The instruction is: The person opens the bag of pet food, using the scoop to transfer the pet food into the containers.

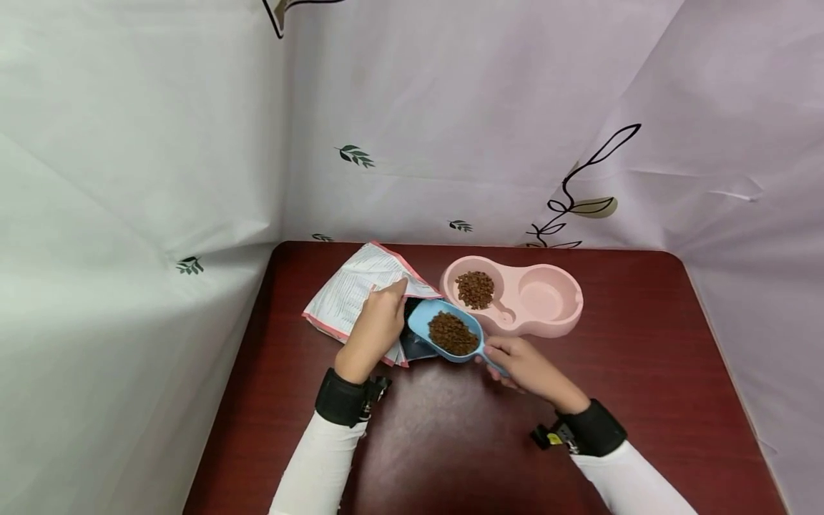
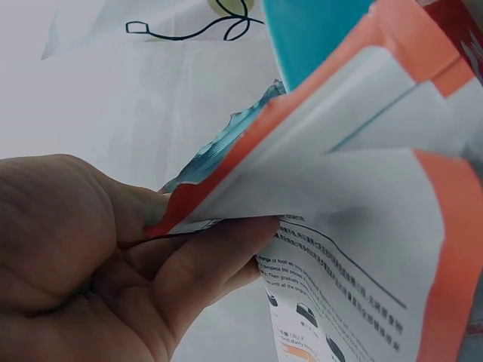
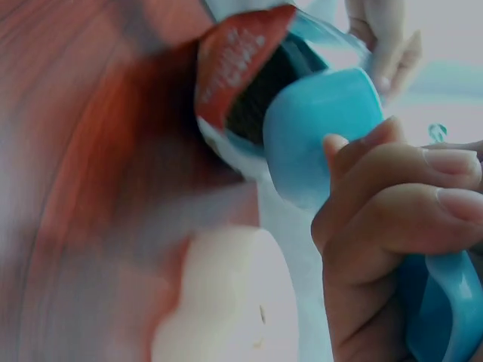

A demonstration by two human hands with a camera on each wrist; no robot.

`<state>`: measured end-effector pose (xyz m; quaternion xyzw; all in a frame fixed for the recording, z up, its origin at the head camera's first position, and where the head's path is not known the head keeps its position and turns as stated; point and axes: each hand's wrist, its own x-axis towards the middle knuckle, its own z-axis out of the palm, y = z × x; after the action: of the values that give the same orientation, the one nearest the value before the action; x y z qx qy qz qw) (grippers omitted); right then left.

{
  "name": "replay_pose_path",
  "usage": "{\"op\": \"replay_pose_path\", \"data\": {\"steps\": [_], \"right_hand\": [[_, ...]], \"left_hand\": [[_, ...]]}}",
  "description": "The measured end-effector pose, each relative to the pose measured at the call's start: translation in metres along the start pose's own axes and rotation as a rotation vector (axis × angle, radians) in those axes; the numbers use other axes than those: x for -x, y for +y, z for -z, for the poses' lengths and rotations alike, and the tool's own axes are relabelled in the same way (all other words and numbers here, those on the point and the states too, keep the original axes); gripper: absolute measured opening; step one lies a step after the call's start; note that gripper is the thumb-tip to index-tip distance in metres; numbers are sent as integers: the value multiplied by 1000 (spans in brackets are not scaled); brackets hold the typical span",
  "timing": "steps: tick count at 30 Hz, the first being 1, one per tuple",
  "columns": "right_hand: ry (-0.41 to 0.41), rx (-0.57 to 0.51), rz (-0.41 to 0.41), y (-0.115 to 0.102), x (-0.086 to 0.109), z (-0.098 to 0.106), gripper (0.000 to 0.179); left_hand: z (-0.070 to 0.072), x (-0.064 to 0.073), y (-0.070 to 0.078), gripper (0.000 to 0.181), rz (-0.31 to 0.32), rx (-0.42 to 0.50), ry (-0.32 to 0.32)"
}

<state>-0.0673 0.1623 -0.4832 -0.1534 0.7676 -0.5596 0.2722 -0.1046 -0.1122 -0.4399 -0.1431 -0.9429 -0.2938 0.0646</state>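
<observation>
My left hand (image 1: 380,318) pinches the torn edge of a white and red pet food bag (image 1: 350,293) between thumb and fingers. In the left wrist view the bag's printed panel (image 2: 332,279) folds away from the thumb. Curled round the handle of a blue scoop (image 1: 418,318), my right hand (image 1: 524,365) holds it at the bag's mouth. Brown kibble (image 1: 453,333) lies heaped in the scoop. The right wrist view shows the scoop's underside (image 3: 324,124) beside the bag's dark opening.
A pink double bowl (image 1: 508,300) stands behind and to the right of the scoop. Its left basin has kibble (image 1: 475,290) in it, and the right basin is bare. The dark red table (image 1: 631,357) meets white patterned cloth (image 1: 412,179) at the back and sides.
</observation>
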Motion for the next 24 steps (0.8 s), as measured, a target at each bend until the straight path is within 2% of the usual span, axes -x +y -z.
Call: {"op": "replay_pose_path", "data": {"steps": [6, 11, 17, 24], "right_hand": [[37, 17, -19, 0, 39, 40, 32], [110, 119, -88, 3, 61, 77, 36], [158, 246, -183, 2, 71, 117, 41], [120, 370, -276, -4, 71, 156, 44]], "left_hand": [[-1, -1, 1, 35, -3, -5, 10], [-1, -1, 2, 34, -3, -18, 17], [-1, -1, 2, 33, -6, -27, 23], [-2, -1, 3, 33, -8, -35, 35]]}}
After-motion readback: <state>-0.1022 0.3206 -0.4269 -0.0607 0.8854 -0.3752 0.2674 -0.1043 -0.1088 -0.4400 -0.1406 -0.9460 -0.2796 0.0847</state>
